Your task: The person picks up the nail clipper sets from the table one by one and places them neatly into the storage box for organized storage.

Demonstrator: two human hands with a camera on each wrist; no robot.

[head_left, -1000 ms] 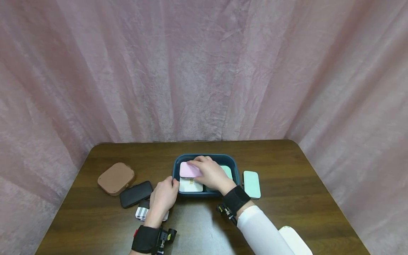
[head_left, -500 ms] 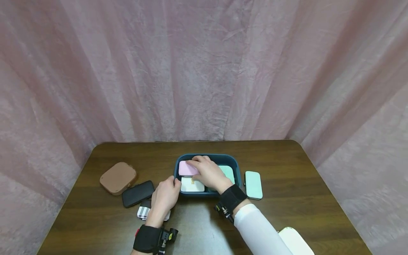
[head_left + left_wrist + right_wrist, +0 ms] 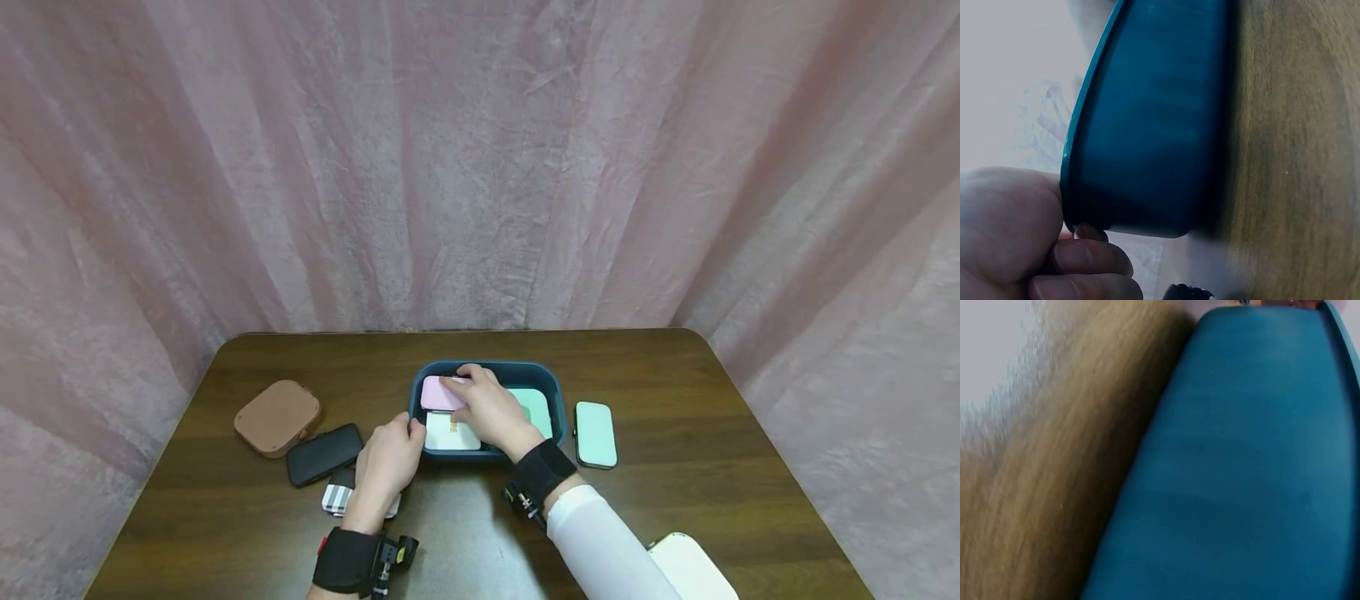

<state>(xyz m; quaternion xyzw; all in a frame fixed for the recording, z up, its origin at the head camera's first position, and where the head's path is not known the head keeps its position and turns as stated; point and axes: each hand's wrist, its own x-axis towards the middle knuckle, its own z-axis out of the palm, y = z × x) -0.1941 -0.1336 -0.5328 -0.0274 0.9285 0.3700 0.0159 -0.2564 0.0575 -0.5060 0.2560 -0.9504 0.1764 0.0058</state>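
Note:
A dark blue plastic bin [image 3: 551, 379] stands on the table. My left hand [image 3: 389, 458] grips its rim at the near left corner, thumb over the lip and fingers curled below. Inside the bin, my right hand [image 3: 495, 412] holds a flat pink rounded slab [image 3: 437, 393], phone-sized, at the back left, with its fingers across the right part and thumb at the near edge. A white slab with gold lettering [image 3: 447, 435] lies in front of it. A mint-green slab [image 3: 536, 408] sits at the bin's right, partly behind the hand. The right wrist view shows mostly the bin's outer wall [image 3: 1241, 456].
Right of the bin lies a mint phone-shaped slab [image 3: 596, 434]. To the left are a tan rounded case [image 3: 277, 418], a black slab [image 3: 324, 455] and a checkered item [image 3: 336, 499] partly under the left wrist. A white rounded item [image 3: 690, 567] lies beside the right sleeve.
The pink slab has shifted slightly toward the back left of the bin, with the right hand over it. The left hand keeps its grip on the rim.

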